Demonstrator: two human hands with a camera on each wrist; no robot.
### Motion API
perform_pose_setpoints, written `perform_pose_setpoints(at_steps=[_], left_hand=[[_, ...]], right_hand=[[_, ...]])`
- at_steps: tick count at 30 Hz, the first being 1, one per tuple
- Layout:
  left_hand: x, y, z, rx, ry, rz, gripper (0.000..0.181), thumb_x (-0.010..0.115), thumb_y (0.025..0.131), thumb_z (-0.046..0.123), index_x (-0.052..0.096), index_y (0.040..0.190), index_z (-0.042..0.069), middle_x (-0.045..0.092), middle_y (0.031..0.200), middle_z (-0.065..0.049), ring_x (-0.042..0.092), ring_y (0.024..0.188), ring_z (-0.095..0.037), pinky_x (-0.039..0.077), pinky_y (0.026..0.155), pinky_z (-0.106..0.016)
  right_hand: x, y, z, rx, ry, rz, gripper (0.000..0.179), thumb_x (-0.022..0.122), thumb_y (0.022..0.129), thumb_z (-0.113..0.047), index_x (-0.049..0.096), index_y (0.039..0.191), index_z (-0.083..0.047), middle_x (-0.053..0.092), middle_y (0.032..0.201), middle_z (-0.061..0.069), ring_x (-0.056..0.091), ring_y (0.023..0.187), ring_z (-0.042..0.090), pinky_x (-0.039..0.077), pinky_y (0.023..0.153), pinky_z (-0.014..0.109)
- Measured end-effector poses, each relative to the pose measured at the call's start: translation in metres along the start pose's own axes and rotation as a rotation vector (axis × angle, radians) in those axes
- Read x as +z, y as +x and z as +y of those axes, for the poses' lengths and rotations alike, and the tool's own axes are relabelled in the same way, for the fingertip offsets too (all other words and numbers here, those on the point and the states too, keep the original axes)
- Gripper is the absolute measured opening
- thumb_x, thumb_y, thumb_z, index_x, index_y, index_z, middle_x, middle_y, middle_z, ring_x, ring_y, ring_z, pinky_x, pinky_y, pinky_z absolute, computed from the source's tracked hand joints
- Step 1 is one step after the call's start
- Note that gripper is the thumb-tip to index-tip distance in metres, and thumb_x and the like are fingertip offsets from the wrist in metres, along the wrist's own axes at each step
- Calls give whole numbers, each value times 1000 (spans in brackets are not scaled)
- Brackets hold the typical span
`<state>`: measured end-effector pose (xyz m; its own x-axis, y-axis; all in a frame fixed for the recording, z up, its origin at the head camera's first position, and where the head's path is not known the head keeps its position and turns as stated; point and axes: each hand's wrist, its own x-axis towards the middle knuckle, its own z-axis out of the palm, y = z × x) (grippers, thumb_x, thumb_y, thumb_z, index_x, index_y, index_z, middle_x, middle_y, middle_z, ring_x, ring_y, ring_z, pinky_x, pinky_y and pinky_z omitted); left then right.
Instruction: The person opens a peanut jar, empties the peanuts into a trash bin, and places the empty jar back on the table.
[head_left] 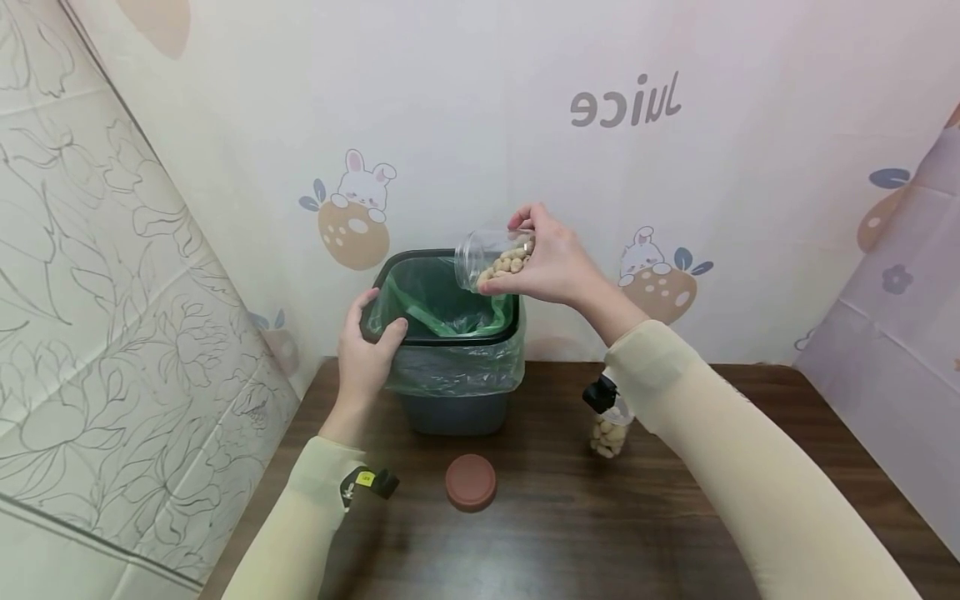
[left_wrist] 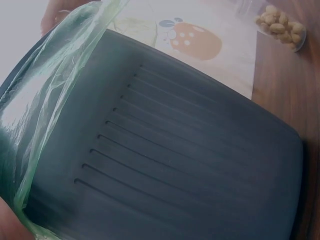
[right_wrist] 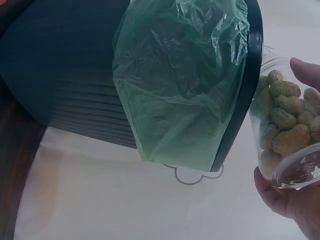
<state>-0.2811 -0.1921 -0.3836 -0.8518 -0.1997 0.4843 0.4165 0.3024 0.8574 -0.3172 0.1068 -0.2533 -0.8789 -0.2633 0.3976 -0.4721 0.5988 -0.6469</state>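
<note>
A dark trash bin [head_left: 453, 415] lined with a thin green bag [head_left: 457, 367] stands against the back wall. My left hand [head_left: 363, 354] grips the bin's left rim, thumb on the near side. In my right hand [head_left: 558, 262] is a clear jar [head_left: 471, 258], tipped on its side with its mouth over the bin's right rim. Shelled-looking pale nuts fill part of it in the head view; the right wrist view shows them as peanuts [right_wrist: 290, 117] in their shells. The bin's ribbed side [left_wrist: 165, 135] fills the left wrist view.
A round reddish lid [head_left: 471, 482] lies on the brown wooden table [head_left: 570, 533] in front of the bin. A second clear jar of nuts [head_left: 609, 437] stands under my right forearm. Patterned sheets cover the back wall [head_left: 480, 100] and both sides.
</note>
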Motion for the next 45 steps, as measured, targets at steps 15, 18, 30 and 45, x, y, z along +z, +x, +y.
perform_pose_setpoints(at_steps=[15,18,30,45], left_hand=[[0,0,-1,-2,2,-7,66,75,97,33,55,157,13,53,163,-7,48,148,-27,32,123,-61],[1,0,-1,3,2,-4,67,75,97,35,55,157,13,54,162,-7,48,148,-26,32,123,-60],[0,0,0,0,4,-15,67,73,98,34,54,158,12,53,164,-7,46,150,-27,30,124,-63],[-2,-1,-2,6,-2,-18,68,73,98,33,53,159,11,51,165,-7,41,155,-26,25,126,-64]], right_hand=[[13,5,-3,-56,25,-1,86,103,71,-41,57,139,-17,65,143,10,60,120,29,55,93,46],[15,5,-4,-55,30,-7,84,103,72,-42,58,139,-18,66,143,10,60,125,30,54,97,48],[21,6,-2,-53,25,-10,82,101,73,-48,62,141,-22,64,141,8,58,125,28,54,99,51],[24,8,-5,-64,-12,-38,84,101,73,-47,62,142,-21,63,140,6,58,119,27,54,96,50]])
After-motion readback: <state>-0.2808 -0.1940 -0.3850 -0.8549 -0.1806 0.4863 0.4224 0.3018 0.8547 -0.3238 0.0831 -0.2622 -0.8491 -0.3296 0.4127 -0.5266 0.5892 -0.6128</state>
